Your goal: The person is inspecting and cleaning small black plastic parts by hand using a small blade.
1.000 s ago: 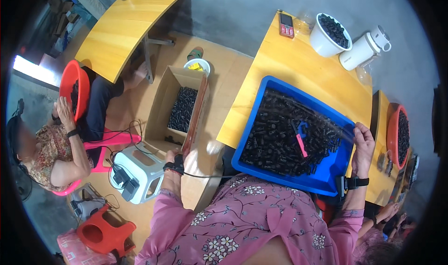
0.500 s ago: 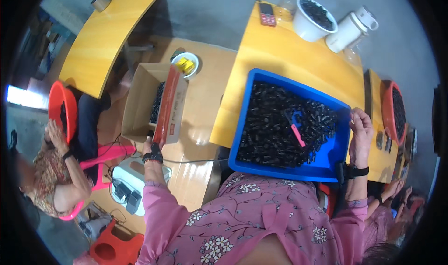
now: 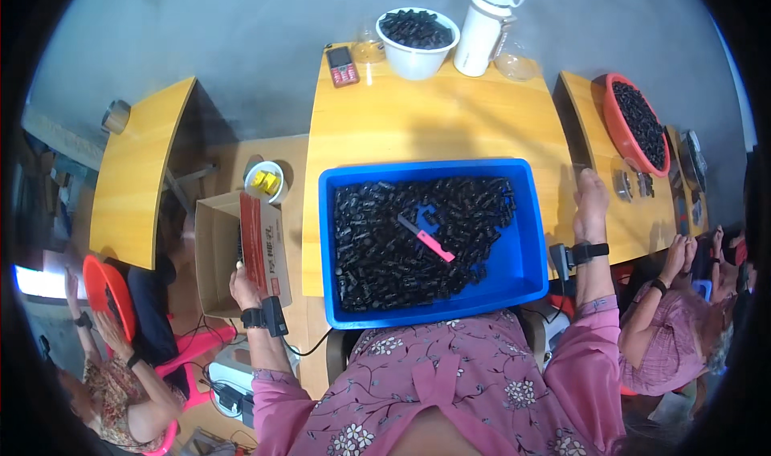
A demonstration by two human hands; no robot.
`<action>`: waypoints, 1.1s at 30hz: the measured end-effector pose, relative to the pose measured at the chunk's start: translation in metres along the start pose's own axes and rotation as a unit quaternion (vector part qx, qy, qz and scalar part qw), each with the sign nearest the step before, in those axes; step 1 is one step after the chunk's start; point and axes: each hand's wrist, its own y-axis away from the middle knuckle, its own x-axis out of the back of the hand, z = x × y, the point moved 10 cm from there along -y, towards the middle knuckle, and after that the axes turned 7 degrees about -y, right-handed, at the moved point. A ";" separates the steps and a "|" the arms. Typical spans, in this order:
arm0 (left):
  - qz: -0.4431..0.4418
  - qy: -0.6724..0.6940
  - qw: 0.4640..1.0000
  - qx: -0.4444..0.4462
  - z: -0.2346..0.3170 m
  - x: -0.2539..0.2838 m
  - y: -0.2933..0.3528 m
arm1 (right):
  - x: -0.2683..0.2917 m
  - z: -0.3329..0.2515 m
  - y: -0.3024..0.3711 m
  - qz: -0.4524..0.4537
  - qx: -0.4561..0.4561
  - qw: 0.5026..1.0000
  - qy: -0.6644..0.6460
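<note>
- Parts (image 3: 385,251), black, loose in blue tray (image 3: 514,275); pink-handled tool (image 3: 436,246) atop.
- Left hand (image 3: 245,289): tray's left, at carton (image 3: 215,247); grip unclear.
- Right hand (image 3: 592,197): tray's right, fingers together; contents unclear.
- Advisable: steady carton, fingers clear of tool.

The right hand (image 3: 591,195) is now off the rim of the blue tray (image 3: 434,322), near the right edge of the yellow table (image 3: 442,127). The red flap (image 3: 254,243) now hides most of the inside of the cardboard box (image 3: 211,267). A co-worker's hand (image 3: 73,284) is now up, away from the red tub (image 3: 95,274). More of the person on the right (image 3: 665,339) shows.
</note>
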 end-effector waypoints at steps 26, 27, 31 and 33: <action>-0.280 -0.262 0.915 -0.126 0.106 -0.280 0.062 | -0.036 0.043 -0.090 -0.152 -0.007 0.967 0.205; -0.271 -0.250 0.921 -0.125 0.109 -0.280 0.066 | -0.037 0.040 -0.086 -0.145 -0.005 0.969 0.201; -0.243 -0.303 0.913 -0.127 0.130 -0.278 0.088 | -0.036 0.038 -0.080 -0.143 0.002 0.973 0.180; -0.245 -0.308 0.907 -0.153 0.135 -0.281 0.086 | -0.032 0.031 -0.077 -0.126 0.007 0.973 0.194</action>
